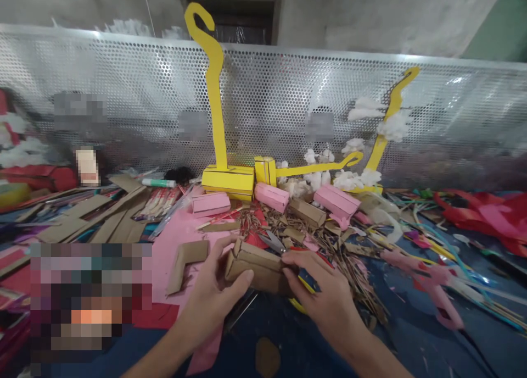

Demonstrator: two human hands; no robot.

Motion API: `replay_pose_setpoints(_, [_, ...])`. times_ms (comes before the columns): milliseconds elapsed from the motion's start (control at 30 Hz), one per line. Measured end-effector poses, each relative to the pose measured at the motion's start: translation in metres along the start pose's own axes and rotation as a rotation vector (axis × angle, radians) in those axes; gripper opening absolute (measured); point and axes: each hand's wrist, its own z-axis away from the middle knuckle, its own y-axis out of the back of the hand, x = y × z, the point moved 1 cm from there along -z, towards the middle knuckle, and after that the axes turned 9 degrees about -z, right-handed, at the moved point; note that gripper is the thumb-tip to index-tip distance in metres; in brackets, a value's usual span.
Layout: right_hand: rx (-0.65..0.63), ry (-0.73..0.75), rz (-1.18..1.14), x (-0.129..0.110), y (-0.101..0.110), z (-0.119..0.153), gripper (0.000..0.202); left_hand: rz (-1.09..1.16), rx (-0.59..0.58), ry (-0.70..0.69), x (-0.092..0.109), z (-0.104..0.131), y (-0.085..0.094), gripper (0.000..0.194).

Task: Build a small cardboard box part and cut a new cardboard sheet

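Note:
A small folded box of brown cardboard [259, 265] is held between my two hands above the cluttered table. My left hand [220, 295] wraps the box's left end, thumb across its near side. At the other end, the fingers of my right hand [319, 284] pinch the edge. Open scissor blades [274, 242] show just behind the box; their handles are partly hidden by my right hand. An L-shaped cardboard piece [185, 260] lies on pink sheet material [162, 257] to the left. Beyond the scissors are thin cardboard scraps [284, 224].
Pink blocks [211, 203] stand before a yellow block with a tall hooked strip [216, 103]. A perforated metal panel [267, 87] bounds the back. At right lies a pink glue gun [442, 298] with a black cord. Cardboard strips [119, 218] crowd the left.

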Motion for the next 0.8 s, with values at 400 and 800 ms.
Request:
replay_pose_setpoints(400, [-0.134,0.231,0.276,0.0028,0.0028,-0.0019,0.016,-0.120,0.046,0.017,0.0009,0.0040,-0.0020,0.052])
replay_pose_setpoints(800, [-0.258,0.397,0.625,0.0006,0.0057,0.0014,0.025,-0.164,0.045,-0.027,0.0049,0.0061,-0.0047,0.050])
